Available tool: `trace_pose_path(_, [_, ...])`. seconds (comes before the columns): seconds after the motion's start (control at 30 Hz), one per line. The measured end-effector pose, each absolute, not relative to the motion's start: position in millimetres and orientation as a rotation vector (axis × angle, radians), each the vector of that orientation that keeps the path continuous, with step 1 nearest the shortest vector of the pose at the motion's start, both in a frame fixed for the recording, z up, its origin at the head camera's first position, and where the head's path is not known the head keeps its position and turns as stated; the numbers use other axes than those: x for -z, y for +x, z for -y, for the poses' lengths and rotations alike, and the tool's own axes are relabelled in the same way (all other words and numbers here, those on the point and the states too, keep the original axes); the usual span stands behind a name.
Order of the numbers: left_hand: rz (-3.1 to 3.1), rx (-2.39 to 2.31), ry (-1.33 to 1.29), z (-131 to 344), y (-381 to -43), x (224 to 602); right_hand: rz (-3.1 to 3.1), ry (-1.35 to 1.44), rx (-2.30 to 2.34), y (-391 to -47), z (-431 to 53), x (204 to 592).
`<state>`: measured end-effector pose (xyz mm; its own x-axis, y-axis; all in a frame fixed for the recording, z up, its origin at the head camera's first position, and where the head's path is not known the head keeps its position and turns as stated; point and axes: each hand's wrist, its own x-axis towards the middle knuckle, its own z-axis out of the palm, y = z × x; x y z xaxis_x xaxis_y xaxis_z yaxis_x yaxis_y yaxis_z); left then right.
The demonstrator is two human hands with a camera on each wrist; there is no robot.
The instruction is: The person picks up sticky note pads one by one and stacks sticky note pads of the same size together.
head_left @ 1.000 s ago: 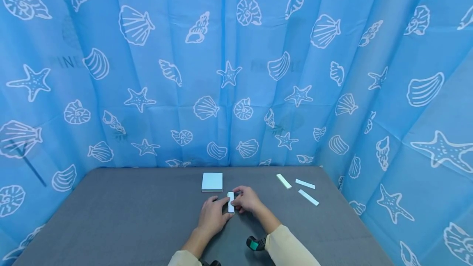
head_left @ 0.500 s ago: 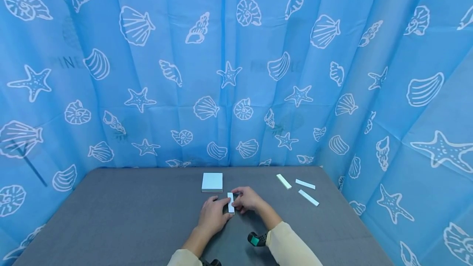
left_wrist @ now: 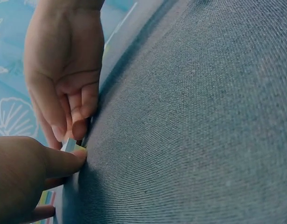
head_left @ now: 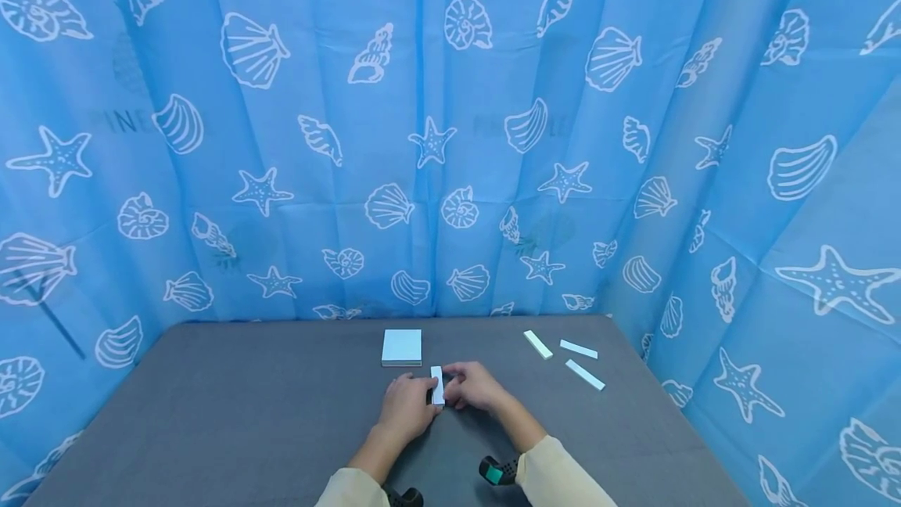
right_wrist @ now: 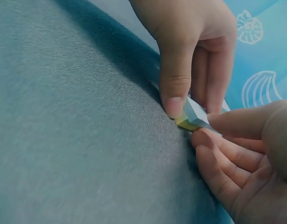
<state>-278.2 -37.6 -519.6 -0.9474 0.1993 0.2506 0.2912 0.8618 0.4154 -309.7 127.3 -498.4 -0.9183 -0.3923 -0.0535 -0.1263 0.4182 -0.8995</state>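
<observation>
A short stack of narrow sticky note pads (head_left: 438, 384), pale blue-white on top with yellow below, lies just in front of the wearer. My left hand (head_left: 408, 407) holds it from the left, thumb at the near end in the right wrist view. My right hand (head_left: 475, 386) meets it from the right, thumb and fingers curled at its side. Behind the stack sits a square pale pile (head_left: 402, 346). Yellow and pink layers (left_wrist: 49, 200) show near the left fingers in the left wrist view. The fingers partly cover the narrow stack.
Toward the right back lie a yellowish strip (head_left: 538, 345), a pale strip (head_left: 579, 349) and another pale strip (head_left: 585, 375), apart from one another. A grey cloth (head_left: 246, 405) covers the table. Blue shell-print curtains (head_left: 338, 139) stand behind and to the right.
The right thumb has drawn off the top of the narrow stack to its right side. The left hand stays on it. The head view has shifted slightly.
</observation>
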Motion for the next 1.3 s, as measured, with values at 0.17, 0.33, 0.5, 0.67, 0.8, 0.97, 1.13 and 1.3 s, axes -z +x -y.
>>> trace_pose_path(0.17, [2.851,0.712,-0.336,37,-278,520,-2.362,-0.465,1.586,-305,-134,502])
trace_pose_path(0.33, [2.851,0.729,-0.314,37,-278,519,-2.464,-0.514,1.563,-296,-133,504])
trace_pose_path(0.5, [2.848,0.738,-0.328,38,-276,520,-2.691,-0.611,1.407,-285,-126,503])
trace_pose_path(0.67, [2.835,0.738,-0.333,39,-276,521,-2.860,-0.660,1.236,-280,-120,499])
trace_pose_path(0.8, [2.827,0.739,-0.342,40,-275,521,-2.897,-0.669,1.168,-277,-118,498])
trace_pose_path(0.97, [2.818,0.741,-0.347,40,-274,522,-2.860,-0.688,1.239,-277,-124,501])
trace_pose_path(1.13, [2.837,0.754,-0.324,39,-275,522,-2.886,-0.708,1.285,-284,-138,508])
trace_pose_path(1.3, [2.855,0.772,-0.293,39,-276,521,-3.007,-0.669,1.283,-294,-155,510])
